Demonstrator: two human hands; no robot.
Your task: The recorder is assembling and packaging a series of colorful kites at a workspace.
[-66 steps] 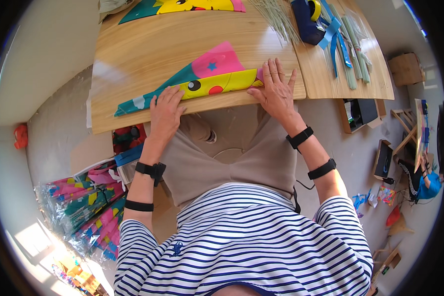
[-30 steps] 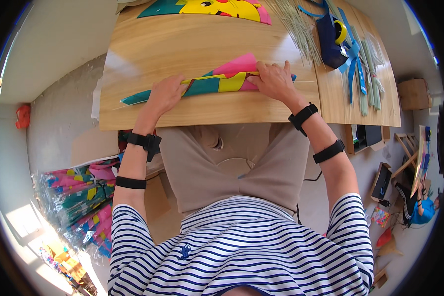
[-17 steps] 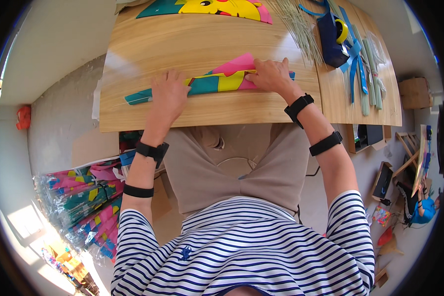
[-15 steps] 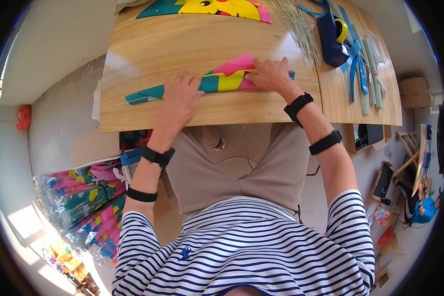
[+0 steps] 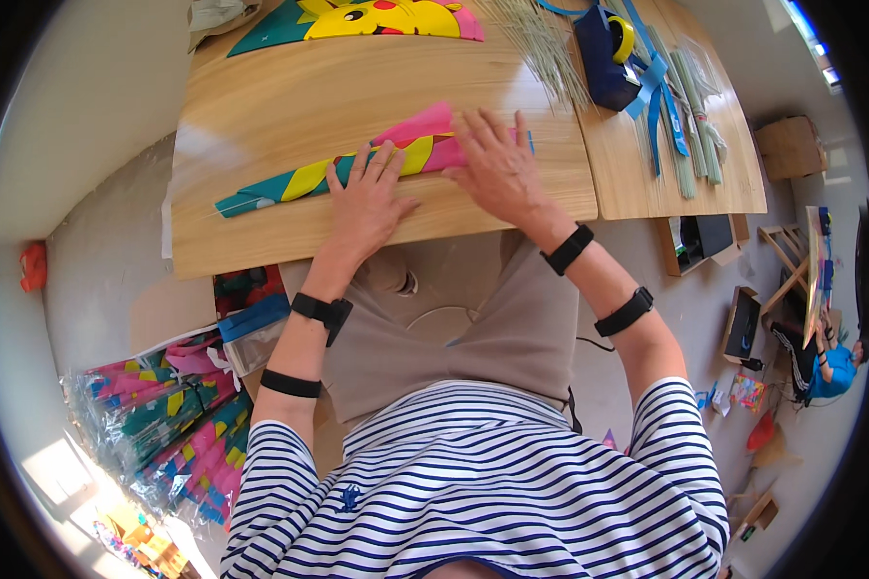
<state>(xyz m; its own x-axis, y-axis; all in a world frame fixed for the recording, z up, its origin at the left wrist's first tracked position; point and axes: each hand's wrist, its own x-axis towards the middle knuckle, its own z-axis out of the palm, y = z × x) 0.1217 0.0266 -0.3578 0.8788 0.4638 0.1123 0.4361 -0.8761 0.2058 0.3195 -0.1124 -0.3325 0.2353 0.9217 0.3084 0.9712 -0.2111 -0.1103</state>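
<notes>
Left hand and right hand both press flat, fingers spread, on the folded kite (teal, yellow, pink strip) near the wooden table front edge; left hand has slid rightward.

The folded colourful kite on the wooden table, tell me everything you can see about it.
The folded kite of teal, yellow and pink sheet lies flat on the light wooden table as a long narrow strip, running from a teal tip at the left up to a pink end at the right. It looks like thin plastic or fabric. The left hand presses its middle, palm down; the right hand covers its pink end.
</notes>
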